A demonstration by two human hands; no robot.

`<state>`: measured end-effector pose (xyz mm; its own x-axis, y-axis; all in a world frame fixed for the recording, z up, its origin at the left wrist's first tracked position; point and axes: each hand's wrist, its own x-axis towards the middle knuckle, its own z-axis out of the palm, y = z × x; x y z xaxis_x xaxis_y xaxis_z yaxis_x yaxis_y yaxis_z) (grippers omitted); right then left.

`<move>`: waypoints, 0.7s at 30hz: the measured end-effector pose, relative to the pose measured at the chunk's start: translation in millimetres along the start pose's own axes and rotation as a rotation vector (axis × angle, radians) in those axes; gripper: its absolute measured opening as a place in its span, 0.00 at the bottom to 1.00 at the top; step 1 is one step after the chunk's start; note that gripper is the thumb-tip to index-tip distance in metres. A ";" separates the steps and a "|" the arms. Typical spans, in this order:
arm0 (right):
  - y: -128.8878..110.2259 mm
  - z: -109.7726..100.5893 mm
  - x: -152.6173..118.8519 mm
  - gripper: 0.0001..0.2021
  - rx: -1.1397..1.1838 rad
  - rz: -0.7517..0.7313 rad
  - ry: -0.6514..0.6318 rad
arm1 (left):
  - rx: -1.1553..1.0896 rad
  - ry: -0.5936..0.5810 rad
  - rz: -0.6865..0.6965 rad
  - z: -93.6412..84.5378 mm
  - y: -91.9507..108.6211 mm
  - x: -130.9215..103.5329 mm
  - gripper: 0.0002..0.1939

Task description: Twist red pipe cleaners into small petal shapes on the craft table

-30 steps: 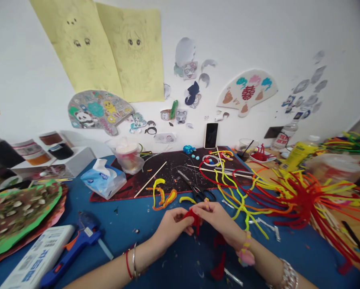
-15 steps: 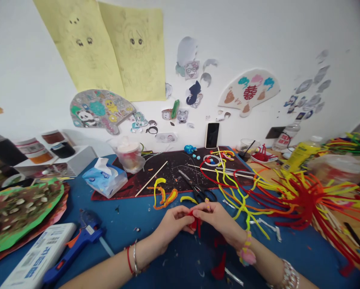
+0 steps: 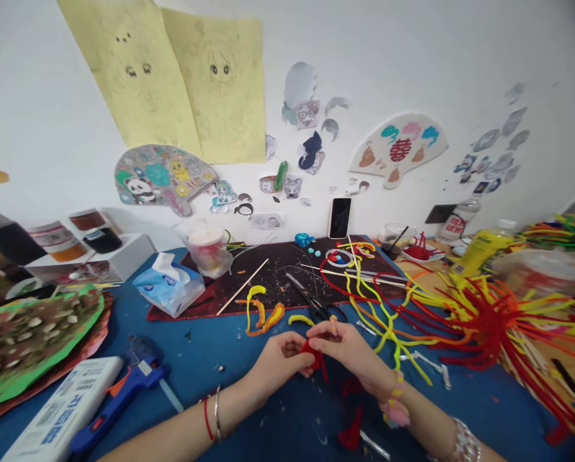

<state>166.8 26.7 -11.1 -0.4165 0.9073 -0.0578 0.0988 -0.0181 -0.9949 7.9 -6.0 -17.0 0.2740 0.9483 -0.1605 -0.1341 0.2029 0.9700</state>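
Between both hands is a small red pipe-cleaner piece [image 3: 318, 360], its end hanging down below the fingers. My left hand [image 3: 282, 360] pinches it from the left, with thumb and fingers closed round it. My right hand [image 3: 341, 346] grips its upper right side between thumb and fingertips. Just beyond the fingers lie black-handled scissors [image 3: 311, 298] and a short yellow pipe-cleaner piece [image 3: 300, 319]. Bent yellow and orange pipe cleaners [image 3: 263, 314] rest farther left. Below the right hand, more red fuzzy pieces [image 3: 350, 433] lie on the blue table [image 3: 230, 417].
A blue glue gun [image 3: 119, 398] and a white box [image 3: 61, 410] lie at left, near a tissue pack [image 3: 169, 282]. Loose pipe cleaners [image 3: 489, 321] spread across the right side. A phone [image 3: 340, 218] leans on the wall behind the dark mat [image 3: 201, 295].
The fingers have shifted slightly on the red piece, and more of it shows between the hands. The right fingers have lifted a little. The camera view has moved very slightly.
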 end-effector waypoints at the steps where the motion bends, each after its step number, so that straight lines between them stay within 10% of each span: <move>1: 0.1 0.3 0.1 0.11 0.002 -0.001 0.003 | 0.013 0.006 0.004 -0.1 -1.3 0.3 0.10; 21: 2.4 4.4 0.5 0.10 0.001 -0.023 0.040 | 0.007 0.033 -0.037 -1.8 -6.5 1.9 0.08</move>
<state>162.9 25.2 -13.9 -0.3820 0.9236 -0.0318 0.0891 0.0025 -0.9960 7.6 -5.1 -24.0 0.2471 0.9477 -0.2018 -0.1174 0.2360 0.9646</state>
